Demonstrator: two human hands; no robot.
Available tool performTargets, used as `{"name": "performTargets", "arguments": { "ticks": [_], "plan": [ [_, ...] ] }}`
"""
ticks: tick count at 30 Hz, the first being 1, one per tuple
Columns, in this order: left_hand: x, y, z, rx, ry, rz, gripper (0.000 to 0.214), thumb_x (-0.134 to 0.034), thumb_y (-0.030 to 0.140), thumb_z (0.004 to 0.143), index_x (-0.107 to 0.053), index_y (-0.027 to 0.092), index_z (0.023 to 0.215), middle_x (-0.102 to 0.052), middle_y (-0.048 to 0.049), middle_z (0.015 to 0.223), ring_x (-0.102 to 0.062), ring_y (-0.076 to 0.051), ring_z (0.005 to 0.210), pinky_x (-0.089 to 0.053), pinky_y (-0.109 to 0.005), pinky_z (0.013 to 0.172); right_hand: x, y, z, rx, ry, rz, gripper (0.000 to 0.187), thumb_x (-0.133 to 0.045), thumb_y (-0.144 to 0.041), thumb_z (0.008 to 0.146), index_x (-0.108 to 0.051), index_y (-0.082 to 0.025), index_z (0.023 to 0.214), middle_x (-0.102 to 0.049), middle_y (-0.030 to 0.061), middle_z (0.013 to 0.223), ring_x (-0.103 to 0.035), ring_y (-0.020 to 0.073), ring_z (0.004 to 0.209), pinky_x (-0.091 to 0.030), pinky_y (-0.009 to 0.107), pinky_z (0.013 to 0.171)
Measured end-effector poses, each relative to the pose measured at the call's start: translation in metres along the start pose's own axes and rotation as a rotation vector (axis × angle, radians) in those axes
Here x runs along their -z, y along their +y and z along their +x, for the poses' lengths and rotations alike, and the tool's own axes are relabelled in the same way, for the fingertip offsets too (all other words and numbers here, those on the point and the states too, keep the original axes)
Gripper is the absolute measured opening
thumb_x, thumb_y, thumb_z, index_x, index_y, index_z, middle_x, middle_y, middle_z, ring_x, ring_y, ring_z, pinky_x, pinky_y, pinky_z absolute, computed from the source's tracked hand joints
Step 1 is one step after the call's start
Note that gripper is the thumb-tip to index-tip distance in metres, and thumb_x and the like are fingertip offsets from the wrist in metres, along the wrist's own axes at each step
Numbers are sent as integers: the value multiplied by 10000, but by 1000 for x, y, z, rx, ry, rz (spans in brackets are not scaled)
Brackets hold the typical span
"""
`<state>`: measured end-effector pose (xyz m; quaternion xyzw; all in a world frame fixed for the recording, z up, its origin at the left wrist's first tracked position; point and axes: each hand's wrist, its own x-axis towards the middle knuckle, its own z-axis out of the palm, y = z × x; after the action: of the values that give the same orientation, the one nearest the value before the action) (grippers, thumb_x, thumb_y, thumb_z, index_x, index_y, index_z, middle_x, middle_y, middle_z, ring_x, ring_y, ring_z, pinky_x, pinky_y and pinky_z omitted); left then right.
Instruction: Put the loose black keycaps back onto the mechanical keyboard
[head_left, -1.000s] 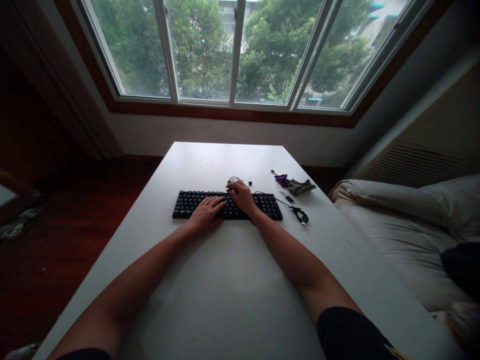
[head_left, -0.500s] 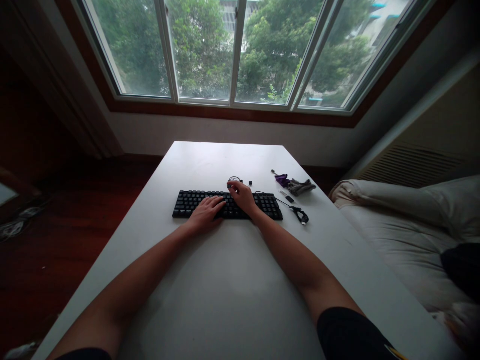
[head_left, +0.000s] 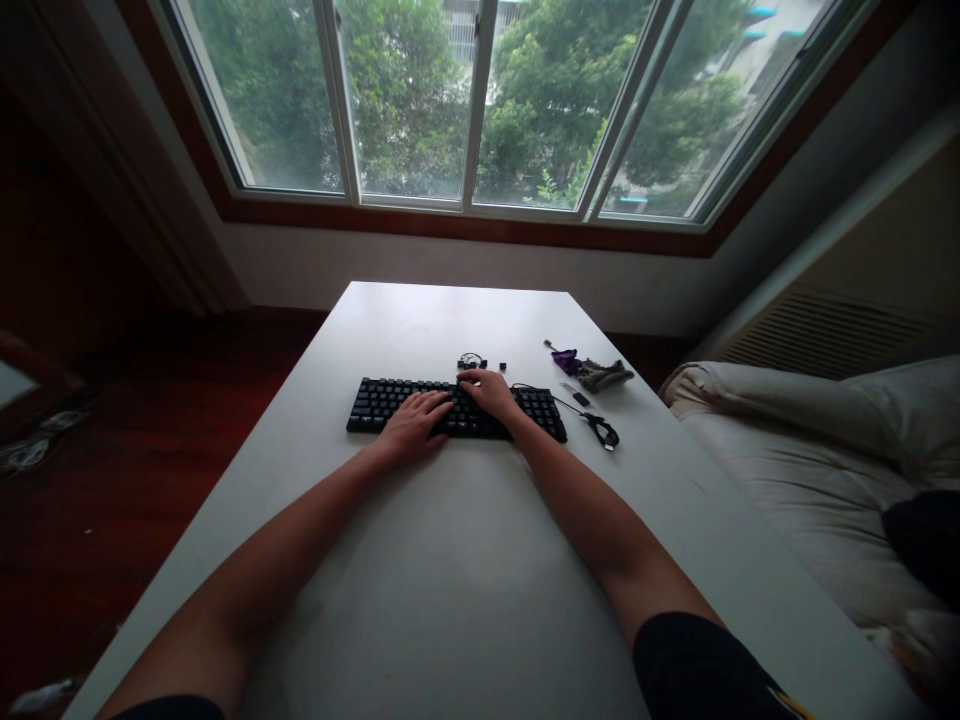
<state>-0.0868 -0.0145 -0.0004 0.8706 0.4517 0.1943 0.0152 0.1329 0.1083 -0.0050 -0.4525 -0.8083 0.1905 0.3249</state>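
Note:
A black keyboard (head_left: 367, 408) lies across the white table. My left hand (head_left: 412, 418) rests flat over its middle, fingers stretched and nothing held. At the keyboard's back edge, my right hand (head_left: 486, 390) has thumb and fingertips closed on a small dark keycap, mostly hidden by the fingers. Just behind that hand are several loose keycaps (head_left: 472, 366) and a thin wire loop (head_left: 471, 356), which looks like a keycap puller. One more dark keycap (head_left: 502, 366) lies a little to the right.
Right of the keyboard lie its coiled USB cable (head_left: 602, 432), a small dark item (head_left: 580, 398), a purple cloth (head_left: 565, 361) and a grey cloth (head_left: 606, 376). A couch (head_left: 750, 430) stands along the table's right side; a window (head_left: 405, 110) is ahead.
My right hand has moved slightly toward me, bringing the keycap down to the keyboard's back edge and uncovering the loose keycaps behind. The left hand stays in place.

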Motion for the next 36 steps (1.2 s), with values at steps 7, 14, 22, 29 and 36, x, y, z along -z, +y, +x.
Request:
{"name": "performTargets", "arguments": {
  "ticks": [7, 14, 22, 29, 36],
  "plan": [
    [-2, 0, 0, 9, 10, -12, 649, -623, 360, 885, -468, 236, 1503, -400, -96, 1595, -349, -309, 1464, -231, -516, 1244, -2, -1, 1, -28, -24, -26, 194, -707, -238, 871, -797, -289, 1036, -788, 8, 973, -732, 214, 915, -556, 347, 910],
    [-2, 2, -1, 10, 8, 0, 653, -623, 352, 882, -465, 241, 1505, -401, -91, 1594, -349, -309, 1465, -232, -523, 1242, -4, 0, 3, -42, -31, -38, 184, -698, -253, 880, -799, -279, 1032, -788, 19, 984, -732, 214, 915, -555, 347, 911],
    [-2, 2, -1, 14, 4, -4, 656, -624, 354, 877, -467, 241, 1504, -406, -92, 1591, -346, -310, 1468, -230, -523, 1243, -4, 1, 3, -16, -44, -34, 166, -705, -250, 876, -800, -276, 1008, -786, 19, 975, -732, 216, 900, -555, 345, 893],
    [-2, 1, 0, 6, 6, 12, 649, -618, 363, 884, -471, 223, 1501, -403, -96, 1592, -348, -310, 1465, -223, -509, 1248, -8, 1, 3, 26, -30, -80, 179, -698, -229, 874, -778, -264, 1030, -777, 16, 1007, -722, 198, 879, -548, 331, 865],
    [-1, 2, 0, 7, 4, 1, 652, -618, 355, 887, -459, 237, 1509, -398, -91, 1595, -348, -307, 1466, -223, -513, 1247, -3, -6, 3, -43, -64, -109, 165, -643, -352, 931, -786, -287, 983, -781, 16, 959, -712, 214, 909, -515, 318, 859]
  ]
}}
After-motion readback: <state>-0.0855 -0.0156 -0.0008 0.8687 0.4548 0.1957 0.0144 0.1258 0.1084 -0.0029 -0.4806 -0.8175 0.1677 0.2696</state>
